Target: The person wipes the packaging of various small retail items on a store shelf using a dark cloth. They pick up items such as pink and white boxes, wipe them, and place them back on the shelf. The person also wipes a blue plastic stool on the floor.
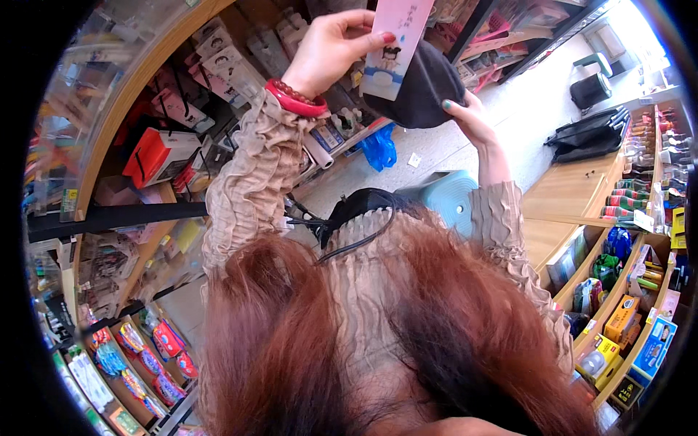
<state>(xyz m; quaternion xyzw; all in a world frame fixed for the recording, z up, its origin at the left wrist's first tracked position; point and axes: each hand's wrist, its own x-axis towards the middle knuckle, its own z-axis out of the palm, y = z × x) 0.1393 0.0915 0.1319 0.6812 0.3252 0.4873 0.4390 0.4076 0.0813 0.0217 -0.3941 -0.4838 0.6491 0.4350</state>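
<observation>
At the top of the view, my left hand (334,51) pinches a tall pink card (393,58) with a small cartoon figure and a blue lower band. A red bangle and a beaded bracelet circle that wrist. My right hand (471,120) grips the lower right edge of a black, rounded, cap-like thing (429,91), its thumb on the near face. The card overlaps the left part of this black thing, so that part is hidden. Whether the two touch, I cannot tell.
Shelves with hanging packets (225,69) rise at the left. Below my hands are a blue plastic bag (379,149) and a pale blue stool (454,207) on the floor. To the right stands a wooden cabinet (560,189) beside shelves of bottles (629,196) and boxed goods (622,320).
</observation>
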